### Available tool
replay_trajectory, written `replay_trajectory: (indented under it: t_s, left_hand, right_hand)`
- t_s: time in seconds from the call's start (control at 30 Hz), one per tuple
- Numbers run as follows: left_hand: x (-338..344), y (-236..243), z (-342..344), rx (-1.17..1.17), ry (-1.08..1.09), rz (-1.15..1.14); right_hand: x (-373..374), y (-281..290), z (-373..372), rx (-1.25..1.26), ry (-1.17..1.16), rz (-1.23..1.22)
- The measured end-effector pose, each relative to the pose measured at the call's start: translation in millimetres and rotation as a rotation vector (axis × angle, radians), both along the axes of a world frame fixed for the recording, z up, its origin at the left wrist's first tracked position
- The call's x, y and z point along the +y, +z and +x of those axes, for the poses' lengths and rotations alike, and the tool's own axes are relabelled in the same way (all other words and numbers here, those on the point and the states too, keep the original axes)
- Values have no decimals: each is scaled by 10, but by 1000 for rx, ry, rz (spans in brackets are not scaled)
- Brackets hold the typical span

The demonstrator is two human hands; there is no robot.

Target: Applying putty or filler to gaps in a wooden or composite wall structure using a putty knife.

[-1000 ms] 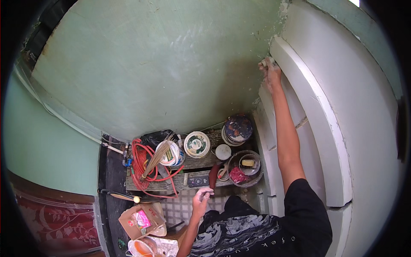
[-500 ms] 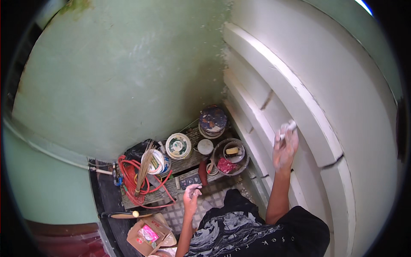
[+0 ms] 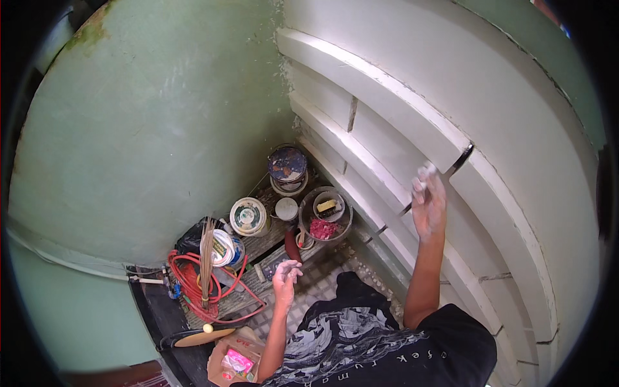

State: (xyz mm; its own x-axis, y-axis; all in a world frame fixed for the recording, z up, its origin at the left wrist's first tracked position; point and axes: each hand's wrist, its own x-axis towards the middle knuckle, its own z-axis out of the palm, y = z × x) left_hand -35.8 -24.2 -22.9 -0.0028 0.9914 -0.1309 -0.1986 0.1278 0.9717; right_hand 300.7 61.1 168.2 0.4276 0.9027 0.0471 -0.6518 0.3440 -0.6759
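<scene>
My right hand (image 3: 429, 205), dusted white, is raised against the ribbed white wall panel (image 3: 380, 138). Its fingers are bent round a small white piece (image 3: 426, 171), blurred and partly hidden, so its kind does not show. This piece is at the underside of the upper ledge, close to a dark gap (image 3: 461, 159) between two ledge sections. Lower down, my left hand (image 3: 285, 278) hangs in the air with loosely curled fingers, also whitened. Nothing shows in it.
On a wooden plank bench (image 3: 264, 248) stand a white-lidded bucket (image 3: 248, 216), a dark-lidded bucket (image 3: 287, 164) and a round tub (image 3: 342, 229) holding a yellow sponge (image 3: 327, 206). A red hose (image 3: 187, 277) coils beside a stick bundle (image 3: 206, 258). Below lies a cardboard box (image 3: 219, 364).
The view has swung to the right. My right hand has shifted along the upper ledge with the white piece, closer to the dark gap. My left hand stays low and loosely curled.
</scene>
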Motion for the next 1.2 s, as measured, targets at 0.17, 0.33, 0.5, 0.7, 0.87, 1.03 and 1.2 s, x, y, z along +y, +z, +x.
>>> replay_trajectory:
  t_s: [0.17, 0.33, 0.5, 0.7, 0.87, 1.03, 1.2]
  left_hand:
    - [-185, -146, -75, 9, 9, -21]
    - [-227, -178, -42, -11, 33, -40]
    - [-190, -142, -73, -31, 98, -36]
    - [-116, -48, 260, -100, -5, -39]
    - [103, -46, 440, -122, -64, -25]
    - [194, -53, 430, -126, 9, -86]
    - [266, -159, 380, -117, 91, -81]
  right_hand:
    - [-171, -238, -341, -21, -225, 72]
    - [334, -313, -261, -80, 56, -6]
    - [289, -23, -351, -297, -192, 15]
    - [474, -534, -707, -182, -336, 4]
    - [842, -189, -489, -154, 4, -67]
    - [651, 69, -644, -28, 0, 5]
    - [998, -427, -904, -71, 62, -106]
